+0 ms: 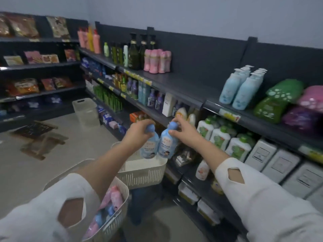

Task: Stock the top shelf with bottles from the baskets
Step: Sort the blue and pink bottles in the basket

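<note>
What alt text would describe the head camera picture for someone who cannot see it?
In a shop aisle, a person's left hand and right hand each hold a blue bottle by its cap above a cream basket. The dark top shelf to the right has a bare stretch between pink bottles and pale blue pump bottles.

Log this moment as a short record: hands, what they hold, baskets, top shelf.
left hand: grips the cap of a blue bottle
right hand: grips the cap of a second blue bottle
bottles: upright, side by side, above the far basket
near basket: holds pink and blue bottles
top shelf: bare stretch between the pink bottles and the pump bottles
floor: clear bin by the shelving
</note>
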{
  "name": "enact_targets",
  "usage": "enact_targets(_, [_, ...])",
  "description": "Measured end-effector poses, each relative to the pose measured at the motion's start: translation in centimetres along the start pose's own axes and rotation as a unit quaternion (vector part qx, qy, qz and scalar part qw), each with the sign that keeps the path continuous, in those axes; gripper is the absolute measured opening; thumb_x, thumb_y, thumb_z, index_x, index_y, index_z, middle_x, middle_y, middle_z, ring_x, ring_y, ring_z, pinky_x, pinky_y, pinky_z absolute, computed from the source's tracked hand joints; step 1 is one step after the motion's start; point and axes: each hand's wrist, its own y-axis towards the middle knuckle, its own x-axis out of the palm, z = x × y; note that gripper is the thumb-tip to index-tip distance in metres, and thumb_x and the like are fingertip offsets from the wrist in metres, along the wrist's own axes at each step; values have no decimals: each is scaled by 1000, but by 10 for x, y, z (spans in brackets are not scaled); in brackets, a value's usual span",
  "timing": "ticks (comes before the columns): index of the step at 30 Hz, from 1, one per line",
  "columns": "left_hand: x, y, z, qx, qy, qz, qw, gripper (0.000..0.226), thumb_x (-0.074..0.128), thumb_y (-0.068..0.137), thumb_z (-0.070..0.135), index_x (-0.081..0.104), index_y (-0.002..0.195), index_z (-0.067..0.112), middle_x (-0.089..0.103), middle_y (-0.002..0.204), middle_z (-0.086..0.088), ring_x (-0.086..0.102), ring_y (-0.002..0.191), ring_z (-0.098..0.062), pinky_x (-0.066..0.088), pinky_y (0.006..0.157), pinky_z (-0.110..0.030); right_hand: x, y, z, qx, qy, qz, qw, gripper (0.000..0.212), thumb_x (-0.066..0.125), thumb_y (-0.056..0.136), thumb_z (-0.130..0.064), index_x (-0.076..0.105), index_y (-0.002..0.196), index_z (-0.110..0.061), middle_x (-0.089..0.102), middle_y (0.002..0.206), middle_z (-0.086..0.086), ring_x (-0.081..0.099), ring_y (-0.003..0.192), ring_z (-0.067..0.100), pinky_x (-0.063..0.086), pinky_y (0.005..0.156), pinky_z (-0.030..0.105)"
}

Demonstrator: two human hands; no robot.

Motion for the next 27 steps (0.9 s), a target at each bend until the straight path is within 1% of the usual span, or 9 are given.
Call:
enact_targets(4, [44, 6, 92, 66, -33, -29, 997, 40, 60, 88, 12, 54, 128, 12, 57, 128, -7, 52, 118, -22, 38, 92, -24, -86, -51, 31, 30, -27, 84, 996, 29, 63, 89, -22, 52, 115, -18, 58, 109, 1, 57, 96, 19, 45, 82, 32])
enact_targets(9, [105, -3, 212, 144, -62, -67, 985, 39, 61, 87, 14, 52, 125, 15, 59, 114, -7, 57, 106, -24, 44, 89, -32, -194, -131, 73, 74, -58, 165, 982, 33, 62, 89, -23, 53, 120, -16, 56, 108, 0, 51, 97, 13, 36, 74, 24])
enact_targets(11, [129, -11, 259, 170, -80, -79, 979, 38, 63, 85, 16, 51, 121, 17, 59, 104, -6, 59, 94, -25, 47, 82, -34, -235, -165, 90, 88, -67, 204, 973, 32, 63, 87, -24, 54, 118, -19, 60, 112, 3, 54, 99, 15, 40, 78, 26])
enact_targets(14, [164, -24, 330, 211, -97, -101, 967, 33, 64, 84, 21, 52, 114, 19, 61, 102, -4, 59, 94, -24, 51, 82, -38, -292, -220, 112, 114, -64, 264, 956, 32, 64, 85, -23, 55, 116, -22, 62, 109, 4, 58, 103, 21, 46, 90, 32])
enact_targets(16, [188, -34, 375, 240, -105, -116, 958, 30, 65, 82, 22, 54, 110, 22, 63, 103, -4, 60, 94, -24, 51, 83, -40, -327, -257, 126, 137, -74, 290, 944, 35, 64, 84, -28, 54, 118, -25, 62, 107, 3, 58, 103, 20, 46, 90, 33])
enact_targets(19, [226, -47, 436, 280, -121, -141, 942, 28, 65, 82, 21, 54, 107, 23, 64, 101, -7, 61, 91, -27, 52, 83, -44, -372, -307, 146, 155, -69, 340, 925, 29, 62, 79, -36, 52, 107, -33, 63, 107, 3, 60, 101, 21, 50, 91, 41])
enact_targets(22, [257, -54, 488, 319, -127, -153, 927, 27, 62, 85, 21, 52, 110, 21, 59, 98, 0, 60, 92, -27, 50, 84, -43, -410, -345, 165, 187, -78, 386, 900, 25, 61, 89, -25, 54, 113, -26, 59, 96, 2, 56, 90, 19, 46, 81, 30])
enact_targets(25, [284, -50, 527, 337, -136, -146, 920, 26, 58, 87, 18, 51, 112, 17, 56, 94, 1, 58, 91, -27, 48, 84, -43, -443, -365, 186, 207, -116, 406, 882, 34, 60, 90, -23, 52, 123, -19, 57, 105, 3, 54, 96, 19, 42, 79, 29])
enact_targets(27, [301, -40, 546, 333, -118, -142, 925, 24, 56, 89, 20, 49, 111, 19, 56, 93, 2, 57, 90, -26, 49, 83, -44, -460, -369, 201, 209, -135, 412, 877, 33, 60, 89, -21, 53, 122, -18, 56, 114, 2, 52, 101, 17, 39, 79, 27])
